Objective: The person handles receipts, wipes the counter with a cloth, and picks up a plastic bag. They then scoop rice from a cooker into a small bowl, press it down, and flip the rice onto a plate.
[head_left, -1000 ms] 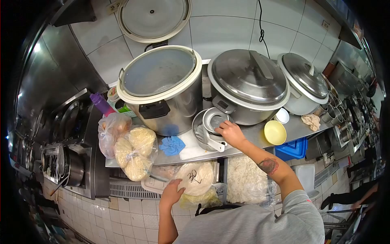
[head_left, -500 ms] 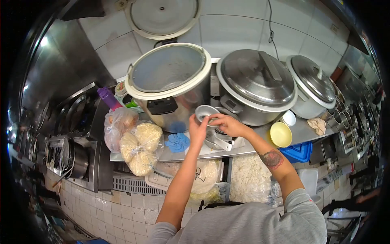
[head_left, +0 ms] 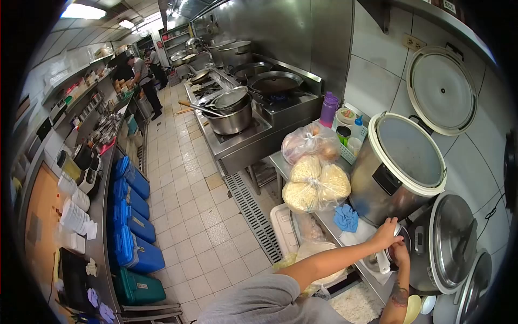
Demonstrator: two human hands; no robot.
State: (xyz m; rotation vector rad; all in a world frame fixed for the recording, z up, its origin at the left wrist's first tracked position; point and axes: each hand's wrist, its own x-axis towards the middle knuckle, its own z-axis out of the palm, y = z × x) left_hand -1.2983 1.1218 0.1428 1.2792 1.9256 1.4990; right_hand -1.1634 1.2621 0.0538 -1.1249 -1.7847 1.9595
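My left hand is closed on the rim of a small metal bowl beside the tall rice cooker. Just below it, my right hand has its fingers bent at the same bowl, which the hands partly hide. Under my hands a white-handled pot sits on the steel counter. A crumpled blue cloth lies left of them, near clear bags of noodles. The large lidded cooker stands to the right.
Stoves with a steel pot and woks line the back. Blue bins and a green bin stand across the tiled aisle. Two people are at the far left; one leans over a counter.
The view has swung left, bringing the aisle, stoves and distant people into sight. My hands now appear at the lower right, still together at the small bowl.
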